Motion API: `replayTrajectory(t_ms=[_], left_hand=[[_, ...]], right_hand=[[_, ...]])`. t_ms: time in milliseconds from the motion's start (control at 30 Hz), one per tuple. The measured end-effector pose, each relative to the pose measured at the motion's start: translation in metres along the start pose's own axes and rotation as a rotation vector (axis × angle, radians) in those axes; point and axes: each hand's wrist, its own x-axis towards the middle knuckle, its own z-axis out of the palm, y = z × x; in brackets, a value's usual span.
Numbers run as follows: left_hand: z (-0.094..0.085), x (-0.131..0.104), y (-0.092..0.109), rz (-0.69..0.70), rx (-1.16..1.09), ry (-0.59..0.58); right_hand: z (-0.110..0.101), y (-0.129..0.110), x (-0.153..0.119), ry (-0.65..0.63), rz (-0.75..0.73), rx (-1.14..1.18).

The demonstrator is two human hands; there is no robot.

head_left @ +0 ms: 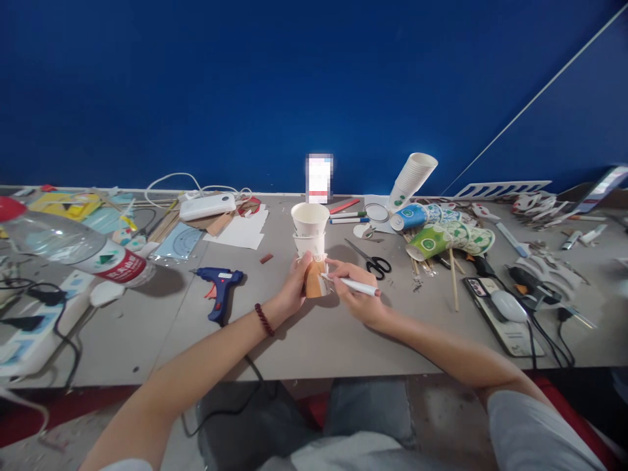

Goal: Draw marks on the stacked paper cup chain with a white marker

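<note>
A column of paper cups (310,226) stands upright near the middle of the table, white above and orange-brown at the bottom. My left hand (295,284) is wrapped round the left side of its lower part. In my right hand (358,294) is a white marker (360,286) with a red end, its other end at the orange-brown cup. Fingers of that hand also reach the column's right side. Black scissors (377,263) lie to the right of the hands, and a blue glue gun (223,288) lies to the left.
A large bottle (105,255) lies at the left by a power strip (49,327). Stacked cups (415,176) lean at the back right, near blue and green cups (432,241). A phone (505,320) lies right. Markers (349,220) and paper (240,229) lie behind the hands.
</note>
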Motion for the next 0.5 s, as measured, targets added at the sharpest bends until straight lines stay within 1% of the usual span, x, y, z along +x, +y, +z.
replayTrajectory(t_ms=[167, 333, 500], left_hand=[[-0.0006, 0.0002, -0.0009, -0.009, 0.016, 0.018], [-0.0002, 0.0006, -0.0005, 0.004, 0.012, -0.025], [0.0008, 0.0002, 0.0011, 0.003, -0.001, -0.034]], right_hand=[[-0.0022, -0.0008, 0.0000, -0.010, -0.015, 0.027], [-0.0011, -0.0002, -0.0007, 0.019, 0.033, 0.065], [0.0035, 0.0000, -0.0003, 0.047, 0.039, -0.013]])
